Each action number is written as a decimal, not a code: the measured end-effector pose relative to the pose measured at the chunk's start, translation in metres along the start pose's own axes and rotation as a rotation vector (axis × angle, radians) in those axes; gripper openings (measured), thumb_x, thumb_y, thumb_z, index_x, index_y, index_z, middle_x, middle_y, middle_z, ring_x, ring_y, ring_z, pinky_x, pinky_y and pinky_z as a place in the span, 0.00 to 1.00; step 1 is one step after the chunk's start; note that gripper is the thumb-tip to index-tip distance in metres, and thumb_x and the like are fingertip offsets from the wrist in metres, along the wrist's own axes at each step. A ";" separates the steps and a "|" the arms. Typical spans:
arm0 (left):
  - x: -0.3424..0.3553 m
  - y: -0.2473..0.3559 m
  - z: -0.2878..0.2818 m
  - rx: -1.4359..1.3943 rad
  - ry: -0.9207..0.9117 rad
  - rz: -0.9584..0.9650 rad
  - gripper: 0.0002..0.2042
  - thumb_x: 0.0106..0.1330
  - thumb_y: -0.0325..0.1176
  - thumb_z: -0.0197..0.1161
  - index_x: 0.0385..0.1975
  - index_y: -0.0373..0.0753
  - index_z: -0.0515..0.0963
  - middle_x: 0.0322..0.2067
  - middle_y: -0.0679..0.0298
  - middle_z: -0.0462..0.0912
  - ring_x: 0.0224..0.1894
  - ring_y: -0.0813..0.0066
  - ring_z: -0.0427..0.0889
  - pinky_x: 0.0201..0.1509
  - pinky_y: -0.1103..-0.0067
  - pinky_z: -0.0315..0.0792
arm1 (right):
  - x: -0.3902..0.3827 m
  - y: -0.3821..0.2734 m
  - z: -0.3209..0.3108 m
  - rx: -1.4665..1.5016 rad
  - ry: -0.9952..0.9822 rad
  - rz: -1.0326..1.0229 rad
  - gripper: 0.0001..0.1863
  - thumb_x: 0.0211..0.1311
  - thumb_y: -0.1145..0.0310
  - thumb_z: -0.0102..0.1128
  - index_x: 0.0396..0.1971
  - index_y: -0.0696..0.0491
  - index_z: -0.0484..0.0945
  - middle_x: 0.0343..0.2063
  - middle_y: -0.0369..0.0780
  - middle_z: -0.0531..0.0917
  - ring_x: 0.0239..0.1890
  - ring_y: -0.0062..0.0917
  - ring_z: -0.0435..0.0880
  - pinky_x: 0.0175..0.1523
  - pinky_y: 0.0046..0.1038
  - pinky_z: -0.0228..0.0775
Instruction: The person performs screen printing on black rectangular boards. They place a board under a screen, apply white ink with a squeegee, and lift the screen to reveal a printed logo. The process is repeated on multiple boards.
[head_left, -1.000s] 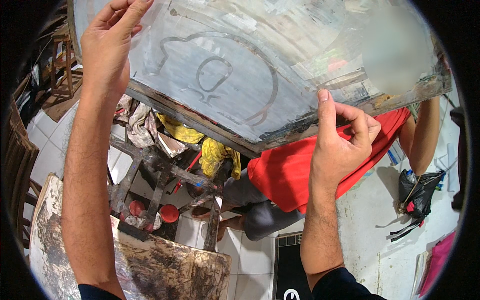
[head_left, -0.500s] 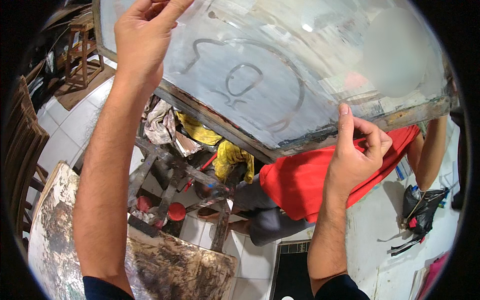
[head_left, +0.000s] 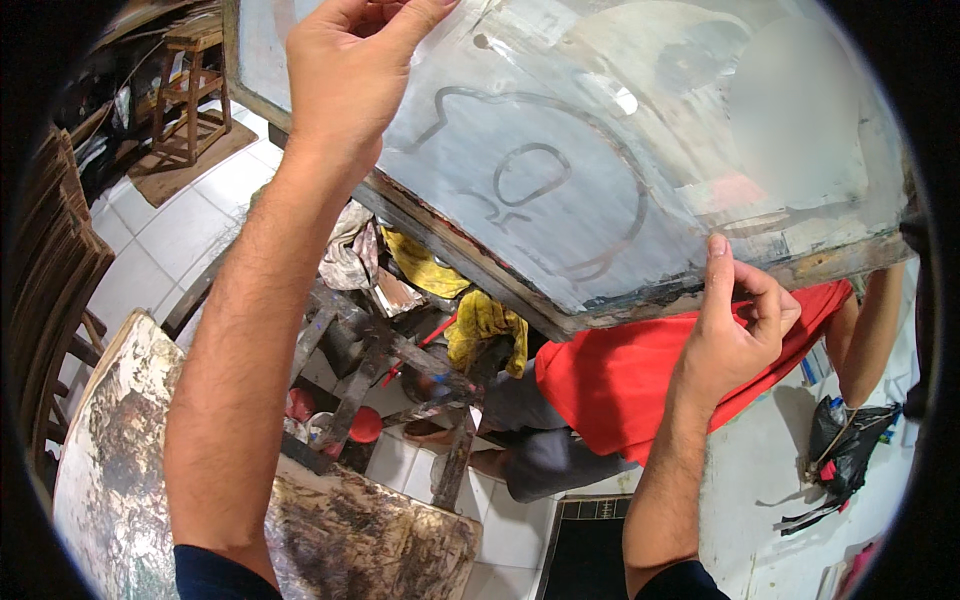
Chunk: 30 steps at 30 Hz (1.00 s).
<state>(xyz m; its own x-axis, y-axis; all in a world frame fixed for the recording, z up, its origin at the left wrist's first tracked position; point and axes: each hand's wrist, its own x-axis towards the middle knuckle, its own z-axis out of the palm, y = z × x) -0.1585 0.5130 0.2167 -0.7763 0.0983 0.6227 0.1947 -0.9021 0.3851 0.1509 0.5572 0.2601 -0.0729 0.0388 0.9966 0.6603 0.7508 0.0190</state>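
Observation:
A large framed screen (head_left: 420, 150) tilts across the upper view, with a greyish mesh, a line drawing on it and a worn wooden frame (head_left: 455, 262). In front of its upper left part is my left hand (head_left: 350, 85), thumb and fingers pinched together. The top of the picture cuts off its fingertips, so what they hold cannot be made out. My right hand (head_left: 735, 325) is closed at the lower frame edge, its thumb upright over the mesh border and its other fingers curled. Whether it grips the frame or something thin is unclear.
Behind the screen stands a person in a red shirt (head_left: 610, 375), one arm at the right. Below are a paint-stained stand (head_left: 350, 390), yellow cloths (head_left: 487, 330) and a stained board (head_left: 370, 530). A wooden stool (head_left: 190, 95) is far left; a black plastic bag (head_left: 845, 450) lies right.
The whole scene has shifted right and slightly down in view. My left hand has moved a little right across the screen. My right hand keeps about the same place on the frame edge.

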 end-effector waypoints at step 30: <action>0.002 -0.003 0.011 0.214 0.040 0.112 0.08 0.67 0.30 0.73 0.28 0.39 0.81 0.24 0.78 0.77 0.27 0.90 0.69 0.33 0.87 0.63 | 0.003 0.005 0.004 -0.002 0.001 -0.054 0.09 0.54 0.68 0.82 0.25 0.52 0.86 0.29 0.31 0.78 0.40 0.22 0.69 0.47 0.27 0.64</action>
<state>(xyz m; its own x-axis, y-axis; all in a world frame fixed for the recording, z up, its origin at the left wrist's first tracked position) -0.1535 0.5202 0.2243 -0.7648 -0.0181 0.6440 0.4005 -0.7963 0.4533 0.1510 0.5644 0.2633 -0.1076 -0.0028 0.9942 0.6565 0.7507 0.0732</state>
